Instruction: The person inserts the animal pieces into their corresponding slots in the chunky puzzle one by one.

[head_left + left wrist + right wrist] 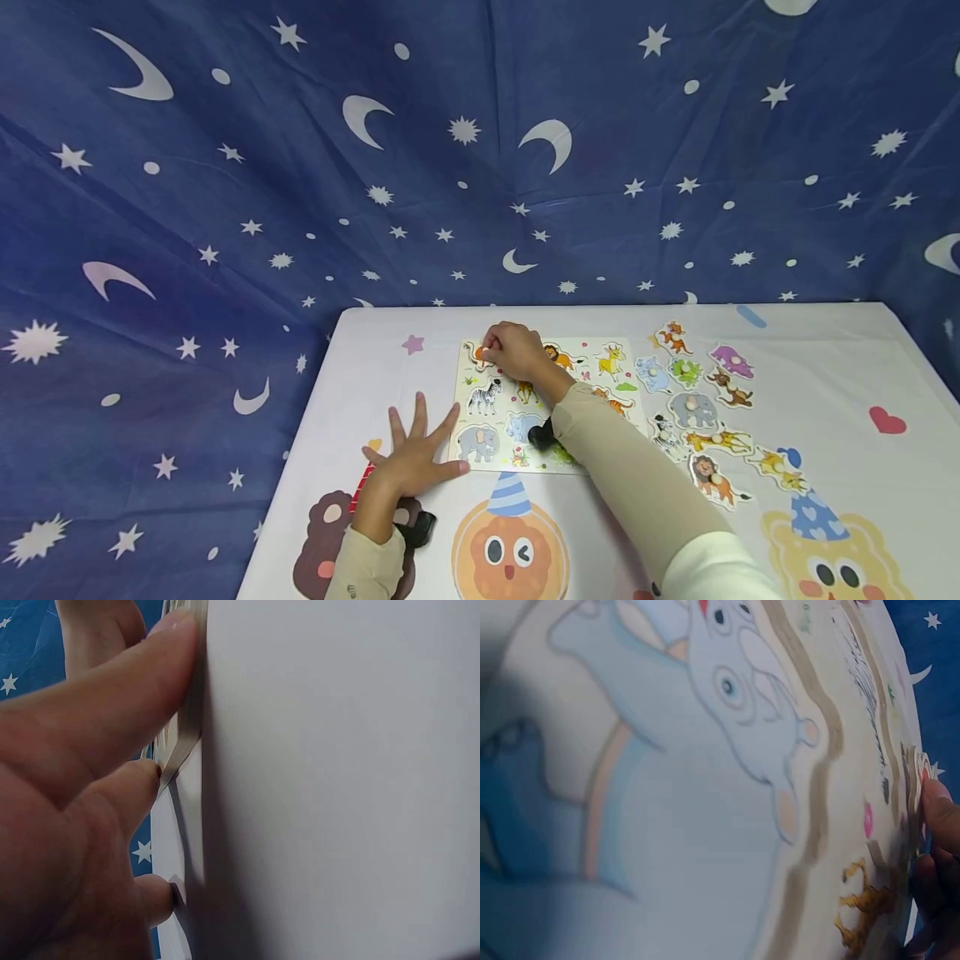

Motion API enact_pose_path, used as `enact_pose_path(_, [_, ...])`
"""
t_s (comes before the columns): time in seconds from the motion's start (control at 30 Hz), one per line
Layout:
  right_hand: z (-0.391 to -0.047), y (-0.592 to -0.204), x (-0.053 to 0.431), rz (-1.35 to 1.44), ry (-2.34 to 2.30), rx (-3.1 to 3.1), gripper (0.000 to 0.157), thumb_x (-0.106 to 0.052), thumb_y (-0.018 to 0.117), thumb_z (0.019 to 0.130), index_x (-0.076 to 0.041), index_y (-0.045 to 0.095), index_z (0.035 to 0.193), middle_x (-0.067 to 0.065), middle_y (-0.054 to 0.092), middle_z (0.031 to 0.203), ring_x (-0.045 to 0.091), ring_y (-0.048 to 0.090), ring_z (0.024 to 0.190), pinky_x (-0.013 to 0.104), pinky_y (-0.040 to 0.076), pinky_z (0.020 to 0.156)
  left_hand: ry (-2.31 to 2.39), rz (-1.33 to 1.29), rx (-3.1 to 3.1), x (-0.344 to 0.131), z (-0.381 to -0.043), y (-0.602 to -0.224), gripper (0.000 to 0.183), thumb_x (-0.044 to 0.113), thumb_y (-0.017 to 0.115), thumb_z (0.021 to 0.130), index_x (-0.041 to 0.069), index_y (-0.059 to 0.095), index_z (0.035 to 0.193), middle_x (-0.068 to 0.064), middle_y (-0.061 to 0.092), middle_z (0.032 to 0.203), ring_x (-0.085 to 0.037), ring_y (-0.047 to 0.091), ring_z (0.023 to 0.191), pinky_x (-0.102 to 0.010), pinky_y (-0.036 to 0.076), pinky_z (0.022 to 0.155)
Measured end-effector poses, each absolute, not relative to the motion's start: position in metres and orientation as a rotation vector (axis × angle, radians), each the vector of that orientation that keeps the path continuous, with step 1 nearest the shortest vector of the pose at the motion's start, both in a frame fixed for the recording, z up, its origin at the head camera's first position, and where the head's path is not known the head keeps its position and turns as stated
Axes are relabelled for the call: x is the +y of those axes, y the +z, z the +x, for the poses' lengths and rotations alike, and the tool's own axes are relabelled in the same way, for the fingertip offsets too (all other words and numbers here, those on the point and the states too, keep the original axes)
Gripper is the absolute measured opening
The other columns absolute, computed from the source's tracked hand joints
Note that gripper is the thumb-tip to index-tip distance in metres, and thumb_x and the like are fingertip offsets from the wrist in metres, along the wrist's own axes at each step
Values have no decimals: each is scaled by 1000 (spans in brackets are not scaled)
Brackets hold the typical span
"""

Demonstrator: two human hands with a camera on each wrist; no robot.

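Observation:
A pale puzzle board [491, 462] printed with animals lies flat on the table. At its upper left corner my right hand [517, 350] pinches a small orange-brown animal puzzle piece [477, 356] between thumb and fingers. In the right wrist view only the edge of that piece [922, 769] shows at the fingertips, near the board's far side. My left hand [412, 462] is spread beside the board's lower left corner. Its thumb [169, 664] lies against the board's edge in the left wrist view. The right forearm hides part of the board's middle and lower right.
Right of the board lie several loose animal pieces, among them an elephant [693, 410], a lion [712, 481], a giraffe [718, 441] and a purple hippo-like piece [731, 361]. A blue star-patterned cloth [480, 208] hangs behind the white table [825, 375].

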State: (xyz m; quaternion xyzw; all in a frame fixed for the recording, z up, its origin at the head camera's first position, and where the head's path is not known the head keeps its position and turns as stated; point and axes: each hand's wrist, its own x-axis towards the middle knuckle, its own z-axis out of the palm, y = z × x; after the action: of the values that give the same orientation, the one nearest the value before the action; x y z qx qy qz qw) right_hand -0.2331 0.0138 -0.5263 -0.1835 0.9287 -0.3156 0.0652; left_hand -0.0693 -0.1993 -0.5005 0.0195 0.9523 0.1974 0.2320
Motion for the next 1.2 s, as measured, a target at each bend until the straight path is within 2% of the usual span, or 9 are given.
enact_pose_path(0.47, [-232,-527,11,-500,-917,2829,11,-35,70,98,-25,69,93,-8,61,87,12,58,79,46,44,88,540,55,2620,-199,-73,-500,91,63,74,82,47,27,159,-13,-12,173,-58,-21,150,-96,-10,88])
enact_pose_path(0.83, [-235,-527,14,-512,-934,2796,16,-36,77,92,-24,68,85,-7,60,77,12,55,71,42,42,84,535,61,2606,-200,-74,-501,90,63,72,85,49,23,159,-10,-16,172,-55,-25,150,-96,-11,89])
enact_pose_path(1.2, [-233,-526,16,-519,-940,2769,13,-34,79,91,-24,72,91,-7,59,75,11,54,71,44,45,91,548,75,2600,-200,-71,-502,89,63,71,85,49,23,159,-10,-17,172,-56,-25,150,-96,-11,87])
